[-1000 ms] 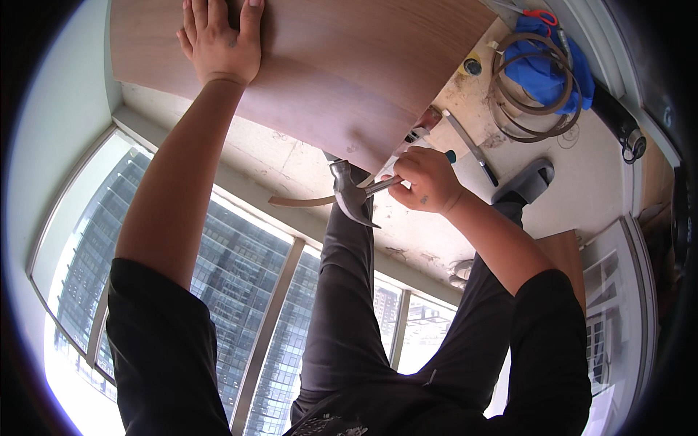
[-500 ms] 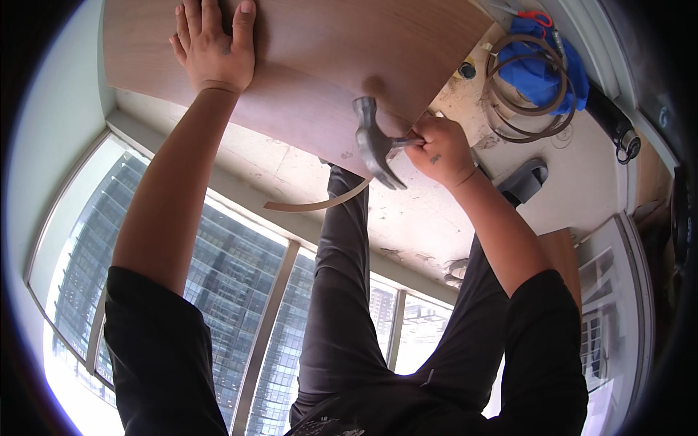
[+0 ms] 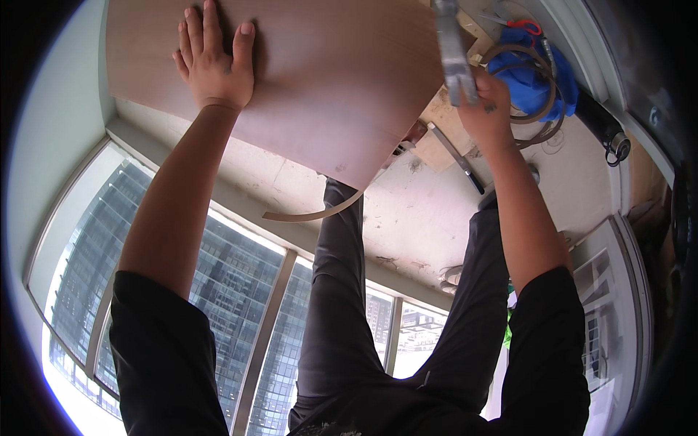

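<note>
My left hand point(image 3: 218, 73) lies flat with spread fingers on a large brown wood-grain board point(image 3: 305, 80). My right hand point(image 3: 486, 109) grips a claw hammer point(image 3: 454, 54), its metal head blurred, beside the board's right edge. Most of the hammer's handle is hidden by the fist. From the board's near corner hangs a thin curved strip of edge banding point(image 3: 313, 216), its free end pointing left.
At the far right a brown banding coil point(image 3: 549, 112) lies over a blue cloth point(image 3: 520, 80), near red-handled scissors point(image 3: 525, 26) and a black bottle point(image 3: 602, 123). A long black-handled tool point(image 3: 456, 156) rests on the floor. Windows point(image 3: 240, 254) line the near side.
My right hand has carried the hammer away from the board's near corner, up and to the right along its edge. My left hand stays in nearly the same place.
</note>
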Available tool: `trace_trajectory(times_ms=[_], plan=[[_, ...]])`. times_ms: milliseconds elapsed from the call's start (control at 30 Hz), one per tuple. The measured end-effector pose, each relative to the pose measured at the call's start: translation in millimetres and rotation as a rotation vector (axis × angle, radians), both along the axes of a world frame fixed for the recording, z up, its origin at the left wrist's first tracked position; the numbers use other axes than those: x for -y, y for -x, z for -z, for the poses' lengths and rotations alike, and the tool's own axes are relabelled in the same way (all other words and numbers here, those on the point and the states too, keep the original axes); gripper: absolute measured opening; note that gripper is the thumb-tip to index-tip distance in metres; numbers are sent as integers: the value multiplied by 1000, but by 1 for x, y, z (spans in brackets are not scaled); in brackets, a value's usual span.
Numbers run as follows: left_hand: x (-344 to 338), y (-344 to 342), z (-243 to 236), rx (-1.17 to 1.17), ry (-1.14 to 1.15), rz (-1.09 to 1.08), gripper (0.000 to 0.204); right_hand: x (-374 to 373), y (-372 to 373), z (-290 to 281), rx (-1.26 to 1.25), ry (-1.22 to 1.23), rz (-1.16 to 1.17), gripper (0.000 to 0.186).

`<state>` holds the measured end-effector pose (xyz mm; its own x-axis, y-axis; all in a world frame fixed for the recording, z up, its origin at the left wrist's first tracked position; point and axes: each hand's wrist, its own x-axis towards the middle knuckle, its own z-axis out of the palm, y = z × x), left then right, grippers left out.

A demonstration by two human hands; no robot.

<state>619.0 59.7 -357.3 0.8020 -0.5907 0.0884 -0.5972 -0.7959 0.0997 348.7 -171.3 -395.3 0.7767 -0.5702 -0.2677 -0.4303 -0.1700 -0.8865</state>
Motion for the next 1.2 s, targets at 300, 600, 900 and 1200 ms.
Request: trace_trajectory(times_ms=[300, 600, 900, 1200], plan=[[-2, -4, 0, 8, 22, 30, 70, 4, 4, 11, 108, -651, 343, 50], [-1, 1, -2, -11, 38, 23, 66, -3, -25, 4, 53, -496, 386, 73], [-2, 0, 1, 22, 25, 19, 67, -8, -22, 7, 67, -269, 344, 77], [2, 1, 2, 20, 45, 22, 67, -46, 18, 11, 109, -190, 67, 61]])
